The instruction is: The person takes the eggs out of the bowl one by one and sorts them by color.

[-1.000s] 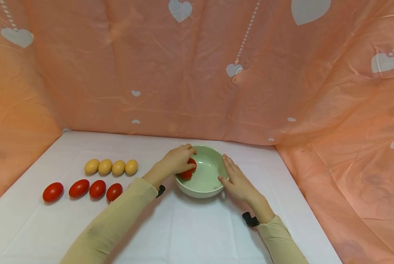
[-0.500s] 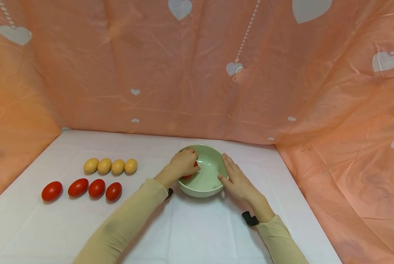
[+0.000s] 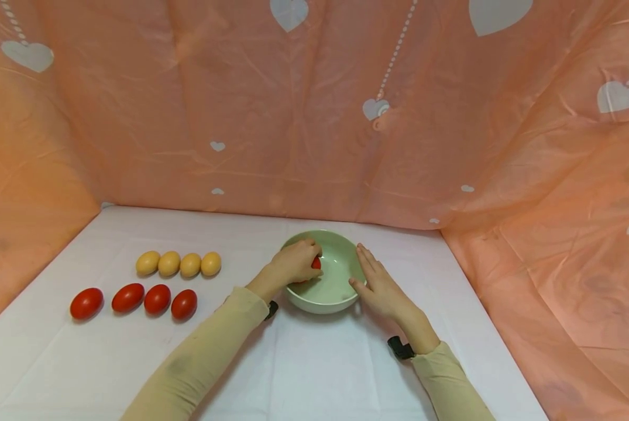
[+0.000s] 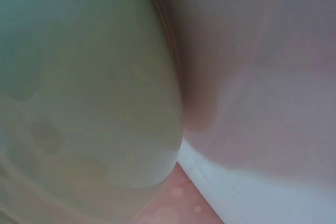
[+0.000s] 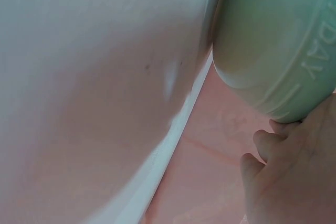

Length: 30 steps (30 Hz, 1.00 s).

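- Now, from the head camera, the left hand point(image 3: 292, 266) is reaching into the green bowl point(image 3: 337, 295), and its fingers are curling around a red egg point(image 3: 316, 263) inside the bowl, near the left wall.
- Only a small bit of that red egg is peeking out past the fingers.
- The right hand point(image 3: 380, 286) is lying against the right side of the bowl with its fingers straight and close together, touching the rim and not gripping it.
- The bowl is sitting on the white table point(image 3: 303, 362), between the two hands.
- Four yellow eggs point(image 3: 179, 264) are lying in a row on the table, well to the left of the bowl.
- Four more red eggs point(image 3: 134, 297) are lying in a row just in front of the yellow ones.
- A pink sheet with white hearts point(image 3: 314, 105) is hanging behind and beside the table.
- From the left wrist camera, everything is looking blurry. The pale green side of the bowl point(image 4: 89, 103) is filling the left part, and the white table point(image 4: 262, 192) is showing at the lower right. The left hand is not showing in this view.
- From the right wrist camera, the outside of the bowl point(image 5: 273, 45) is sitting at the top right, with raised letters on it. The fingers point(image 5: 278, 182) of the right hand are resting right under the bowl's side, touching it. The white table point(image 5: 94, 87) is filling the left.
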Tool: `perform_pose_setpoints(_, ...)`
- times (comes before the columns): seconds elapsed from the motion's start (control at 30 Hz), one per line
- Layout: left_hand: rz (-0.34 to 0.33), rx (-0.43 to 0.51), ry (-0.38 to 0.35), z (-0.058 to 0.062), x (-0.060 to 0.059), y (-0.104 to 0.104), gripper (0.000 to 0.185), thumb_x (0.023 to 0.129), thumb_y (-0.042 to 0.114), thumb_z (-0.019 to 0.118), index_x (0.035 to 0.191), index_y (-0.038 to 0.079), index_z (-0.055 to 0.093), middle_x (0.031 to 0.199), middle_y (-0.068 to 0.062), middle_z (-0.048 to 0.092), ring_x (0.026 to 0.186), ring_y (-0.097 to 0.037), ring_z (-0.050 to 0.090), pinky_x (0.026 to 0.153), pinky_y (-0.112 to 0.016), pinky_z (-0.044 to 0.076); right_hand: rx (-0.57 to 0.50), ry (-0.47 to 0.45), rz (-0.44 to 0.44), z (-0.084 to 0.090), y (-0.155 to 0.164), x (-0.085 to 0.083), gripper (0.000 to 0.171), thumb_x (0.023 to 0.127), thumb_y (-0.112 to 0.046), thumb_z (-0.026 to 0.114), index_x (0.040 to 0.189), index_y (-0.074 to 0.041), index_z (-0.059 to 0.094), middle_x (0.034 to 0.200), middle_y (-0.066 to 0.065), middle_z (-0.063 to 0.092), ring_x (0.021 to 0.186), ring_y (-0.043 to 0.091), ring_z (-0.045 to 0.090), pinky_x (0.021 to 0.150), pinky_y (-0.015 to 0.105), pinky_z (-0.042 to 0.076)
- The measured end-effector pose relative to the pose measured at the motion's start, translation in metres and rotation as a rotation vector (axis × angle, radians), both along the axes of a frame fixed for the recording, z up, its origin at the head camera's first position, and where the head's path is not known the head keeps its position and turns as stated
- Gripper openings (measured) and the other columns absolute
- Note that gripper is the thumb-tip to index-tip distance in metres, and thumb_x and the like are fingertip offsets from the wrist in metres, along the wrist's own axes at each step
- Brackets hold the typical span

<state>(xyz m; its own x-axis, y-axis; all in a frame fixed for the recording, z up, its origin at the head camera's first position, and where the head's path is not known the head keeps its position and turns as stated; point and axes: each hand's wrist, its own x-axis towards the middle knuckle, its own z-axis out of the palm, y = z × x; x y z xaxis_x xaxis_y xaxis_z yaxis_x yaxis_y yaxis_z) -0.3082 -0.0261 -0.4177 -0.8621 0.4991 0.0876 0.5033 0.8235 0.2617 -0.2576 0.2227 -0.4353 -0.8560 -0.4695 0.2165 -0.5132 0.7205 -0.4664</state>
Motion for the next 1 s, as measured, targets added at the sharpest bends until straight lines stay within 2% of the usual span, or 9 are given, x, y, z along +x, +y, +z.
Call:
perform_pose_setpoints(0.17,-0.010,-0.005,0.027,-0.001,-0.002,0.000,0.041,0.090,0.033,0.082,0.122,0.009,0.072,0.119,-0.009,0.065,0.107,-0.023,0.064,0.092,-0.038,0.055,-0.003,0.010,0.000,-0.001,0.000,-0.002,0.078,0.105,-0.028,0.055,0.164,0.003,0.015,0.172,0.019,0.015,0.157,0.042,0.017,0.124,0.062,0.017)
perform_pose_setpoints(0.4,-0.069,0.007,0.054,0.000,0.000,-0.002,0.031,0.092,0.031,0.081,0.117,0.014,0.075,0.115,-0.008,0.066,0.101,-0.022,0.064,0.086,-0.039,0.055,-0.004,0.015,0.005,-0.003,0.000,-0.002,0.078,0.104,-0.029,0.055,0.164,0.002,0.014,0.172,0.019,0.015,0.156,0.042,0.018,0.123,0.063,0.018)
perform_pose_setpoints(0.63,-0.116,0.099,0.099,0.003,0.005,-0.002,0.028,0.092,0.029,0.081,0.116,0.014,0.076,0.117,-0.008,0.067,0.104,-0.023,0.066,0.090,-0.040,0.056,-0.006,0.022,0.003,-0.004,0.000,-0.001,0.078,0.105,-0.029,0.055,0.164,0.002,0.015,0.172,0.019,0.015,0.156,0.042,0.019,0.123,0.063,0.018)
perform_pose_setpoints(0.77,-0.124,0.153,0.121,0.006,0.009,-0.003,0.028,0.092,0.028,0.081,0.116,0.013,0.076,0.118,-0.008,0.068,0.105,-0.023,0.066,0.091,-0.039,0.056,-0.004,0.020,0.003,-0.003,0.001,-0.001,0.078,0.106,-0.030,0.054,0.164,0.002,0.014,0.172,0.020,0.015,0.157,0.041,0.018,0.123,0.063,0.018)
perform_pose_setpoints(1.0,-0.123,0.256,0.141,0.017,0.021,-0.009,0.031,0.092,0.025,0.081,0.119,0.010,0.076,0.124,-0.009,0.067,0.115,-0.027,0.064,0.100,-0.043,0.054,-0.002,0.007,-0.006,-0.003,0.001,-0.001,0.078,0.106,-0.030,0.055,0.165,0.000,0.014,0.172,0.018,0.015,0.157,0.041,0.018,0.123,0.062,0.018)
